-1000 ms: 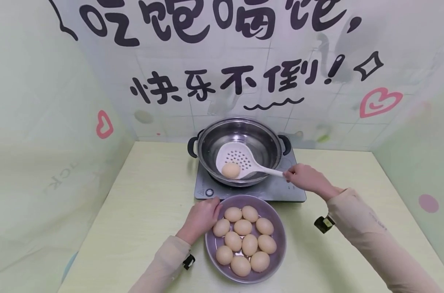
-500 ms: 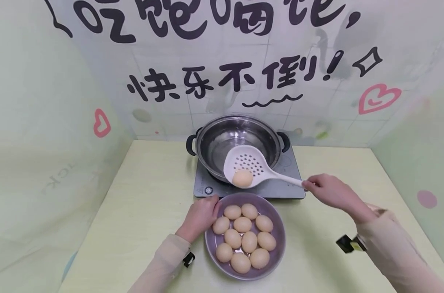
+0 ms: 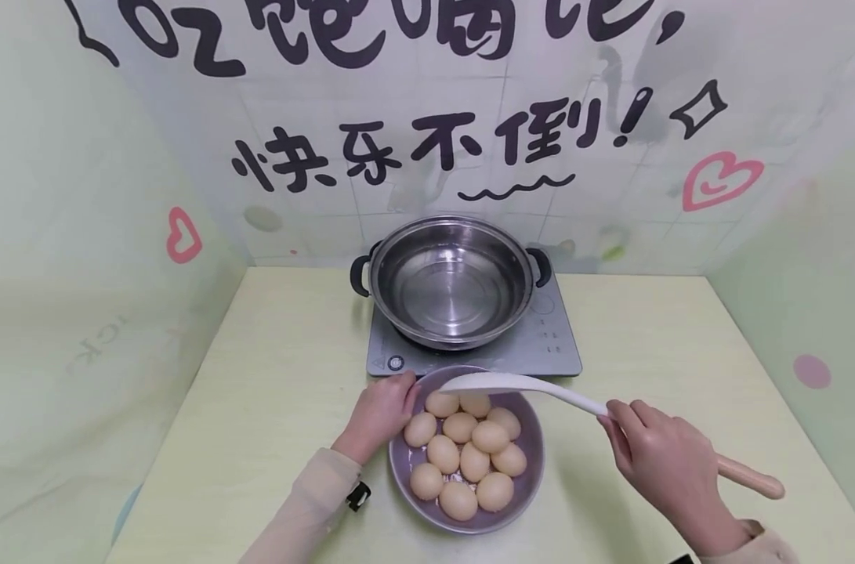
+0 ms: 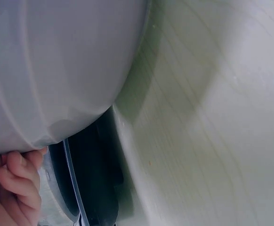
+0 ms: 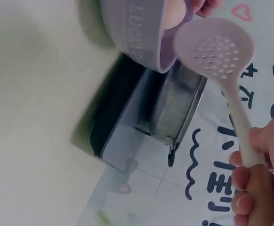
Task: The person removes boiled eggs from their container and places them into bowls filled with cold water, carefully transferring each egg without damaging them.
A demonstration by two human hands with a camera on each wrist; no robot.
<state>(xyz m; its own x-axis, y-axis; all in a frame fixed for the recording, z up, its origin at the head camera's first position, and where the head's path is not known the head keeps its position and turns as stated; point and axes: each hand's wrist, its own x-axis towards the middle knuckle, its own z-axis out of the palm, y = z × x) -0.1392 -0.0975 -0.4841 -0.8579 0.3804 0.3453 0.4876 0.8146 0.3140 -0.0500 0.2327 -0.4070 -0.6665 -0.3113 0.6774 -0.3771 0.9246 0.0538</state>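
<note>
My right hand [image 3: 663,458] grips the handle of a white slotted skimmer [image 3: 494,381], whose grip end is wooden. The skimmer's head is turned on edge over the far part of a purple bowl [image 3: 535,478], and nothing lies on it. In the right wrist view the skimmer's holed face [image 5: 214,47] shows. Several brown eggs [image 3: 458,501] fill the bowl; one egg [image 3: 490,436] rests on top of others. My left hand [image 3: 378,415] holds the bowl's left rim; the left wrist view shows its curled fingers [image 4: 21,181] against the bowl.
Behind the bowl a steel pot [image 3: 451,298] with black side handles stands on a grey induction cooker [image 3: 540,356]. No eggs are visible in the pot. A wall with black lettering rises behind the pale table [image 3: 279,345].
The skimmer has moved from over the pot towards me and over the bowl, tipping onto its edge. The egg it carried is now among those in the bowl. My left hand keeps its hold.
</note>
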